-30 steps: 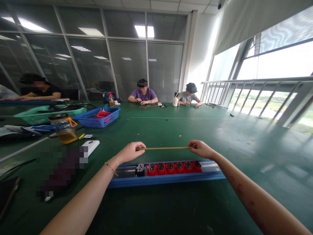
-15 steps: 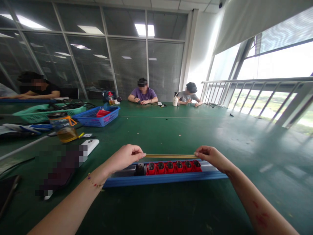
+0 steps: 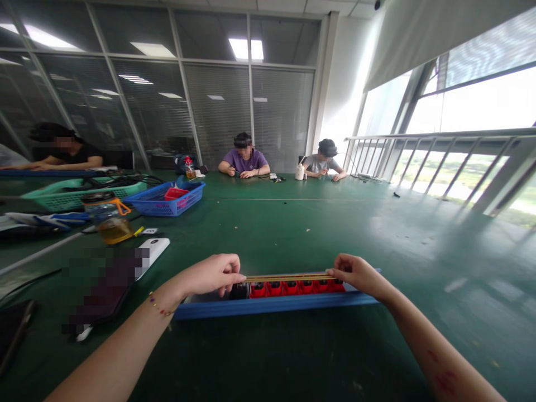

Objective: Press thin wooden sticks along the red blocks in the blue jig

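Observation:
Thin brass-coloured strips [image 3: 288,277] stretch straight between my two hands. My left hand [image 3: 213,274] pinches their left end between thumb and fingers, and my right hand [image 3: 355,271] pinches the right end. Below them lies a long blue power-strip housing [image 3: 276,308], open at the top. Inside it sits a row of several red socket modules [image 3: 274,290], with a black module [image 3: 240,292] at the left end. The strips run along the row and partly cover the modules' dark upper parts. Whether they touch the modules, I cannot tell.
At left stand a white power bank-like object [image 3: 158,248], a jar of amber liquid [image 3: 111,229], a blue basket [image 3: 167,207] holding a red container, and a green basket [image 3: 54,198] with black cables. Across the green table [image 3: 268,229] sit several people, one in a purple shirt [image 3: 253,162].
Both hands have brought the strips down and nearer in the picture, from behind the red modules to over the row. Their pinching grips remain.

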